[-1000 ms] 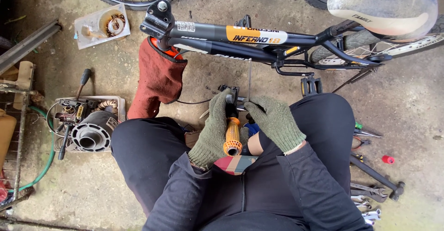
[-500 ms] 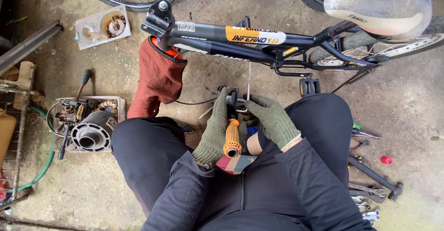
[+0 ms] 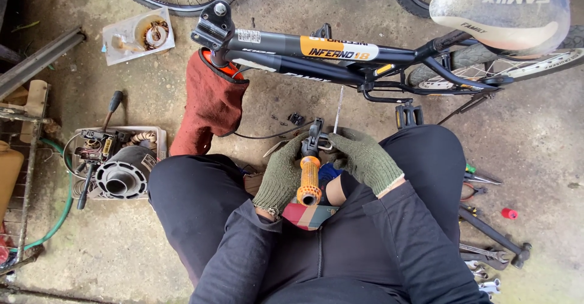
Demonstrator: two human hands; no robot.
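I sit on the ground with a handlebar end across my lap. My left hand (image 3: 281,176), in a green knit glove, is wrapped around the bar beside its orange rubber grip (image 3: 309,182). A black brake-lever clamp (image 3: 315,135) sits at the far end of the grip. My right hand (image 3: 365,158), also gloved, is closed against the clamp and holds a thin metal tool shaft (image 3: 337,109) that points up toward the black bicycle frame (image 3: 286,42). A thin black cable (image 3: 267,136) runs left from the clamp.
A red cloth (image 3: 207,106) hangs from the bike's head tube. A pedal (image 3: 409,115) is just beyond my right knee. A tray with a motor part (image 3: 121,176) sits at left. Pliers and wrenches (image 3: 493,243) lie at right near a small red cap (image 3: 510,213). A white saddle (image 3: 499,12) is at top right.
The thin metal shaft has come into view above my right hand, which shifted slightly on the clamp. My left hand keeps its hold on the bar.
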